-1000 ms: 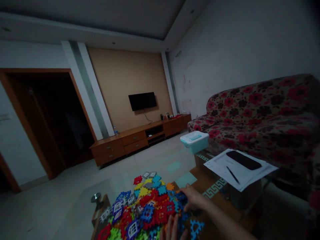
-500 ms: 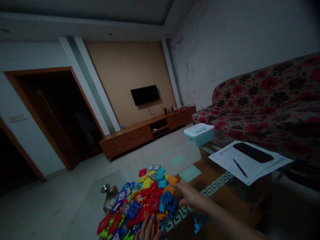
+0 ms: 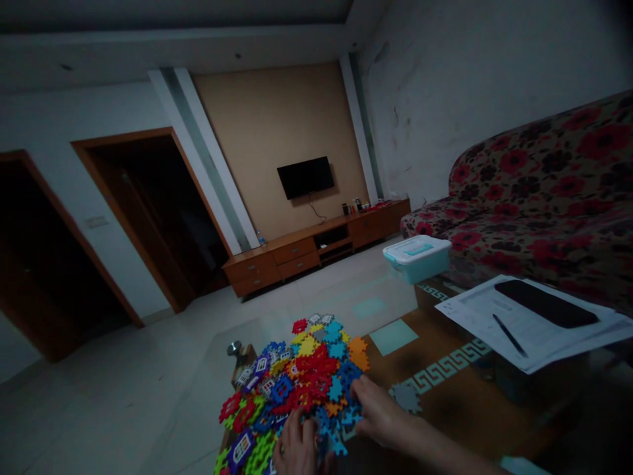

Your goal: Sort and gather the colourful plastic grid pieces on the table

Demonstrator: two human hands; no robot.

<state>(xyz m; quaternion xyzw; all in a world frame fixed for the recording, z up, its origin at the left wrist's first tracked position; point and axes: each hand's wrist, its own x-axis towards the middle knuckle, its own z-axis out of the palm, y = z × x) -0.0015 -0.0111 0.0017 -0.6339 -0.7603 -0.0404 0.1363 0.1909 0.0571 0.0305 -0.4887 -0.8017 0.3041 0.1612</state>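
Observation:
A heap of plastic interlocking building pieces (image 3: 316,369) in red, blue, yellow, green and orange covers the near end of the glass-topped table. At the right side of the heap, my right hand (image 3: 380,412) has its thumb and fingers closed at the edge of a blue building piece (image 3: 350,375). My left hand (image 3: 297,445) is at the heap's near edge with fingers bent downward; whatever lies under them is hidden. An orange piece (image 3: 359,353) rests just beyond my right fingertips. Beside my right wrist lies a grey piece (image 3: 408,397).
Papers (image 3: 459,313) with a pen (image 3: 509,335) and a dark flat object (image 3: 546,303) lie on the table's right. Behind them stands a lidded turquoise box (image 3: 419,260). A floral sofa (image 3: 544,178) is at right; a low wooden cabinet (image 3: 291,260) stands by the far wall.
The view has swung left. My right hand has come back from the orange piece to the blue one, its fingers now more curled. A grey piece now shows beside my right wrist.

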